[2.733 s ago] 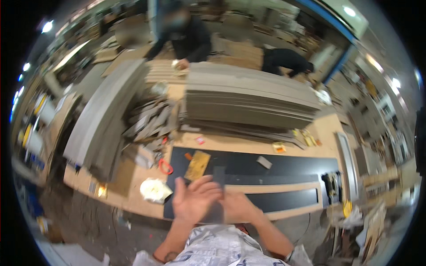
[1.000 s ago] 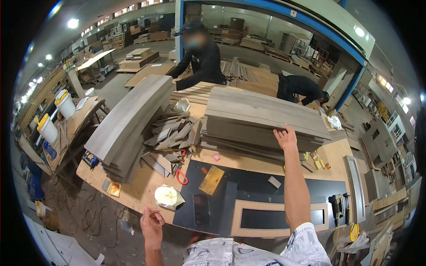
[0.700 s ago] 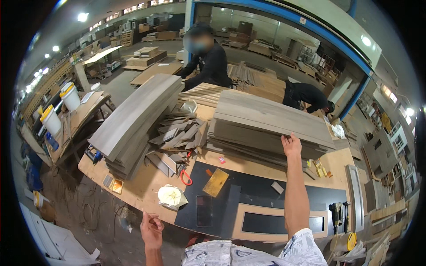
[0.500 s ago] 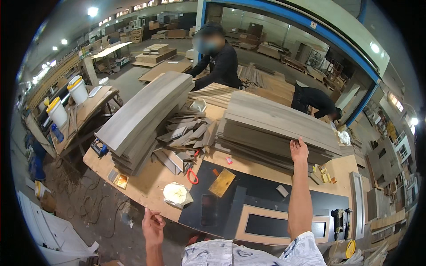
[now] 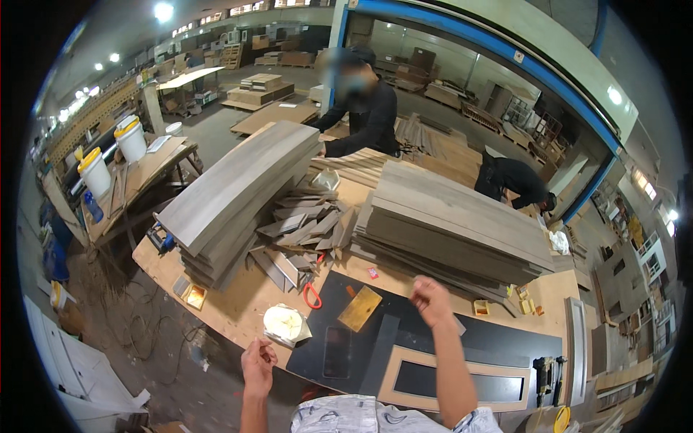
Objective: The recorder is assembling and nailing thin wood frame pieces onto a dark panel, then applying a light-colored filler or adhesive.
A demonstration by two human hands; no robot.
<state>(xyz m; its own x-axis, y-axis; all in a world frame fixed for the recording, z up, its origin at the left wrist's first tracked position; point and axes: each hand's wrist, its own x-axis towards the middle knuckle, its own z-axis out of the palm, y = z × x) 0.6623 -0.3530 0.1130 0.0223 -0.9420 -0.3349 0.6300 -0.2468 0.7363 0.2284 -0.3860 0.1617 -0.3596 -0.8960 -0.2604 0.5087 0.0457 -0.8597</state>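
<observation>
Two yellow-lidded white buckets [image 5: 108, 155] were set on a side table at far left. A person in black [image 5: 364, 108] was bent over the far end of the bench, and another dark-clothed person [image 5: 516, 180] was crouched at far right.

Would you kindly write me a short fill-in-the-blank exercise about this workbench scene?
1. The right hand is raised above the ____ panel on the workbench.
2. The scissors near the pile of wood offcuts have ____ handles.
3. The left hand hangs off the bench edge, nearest the crumpled ____ wad.
4. The two buckets on the side table have ____ lids.

Missing words: black; red; white; yellow
</observation>
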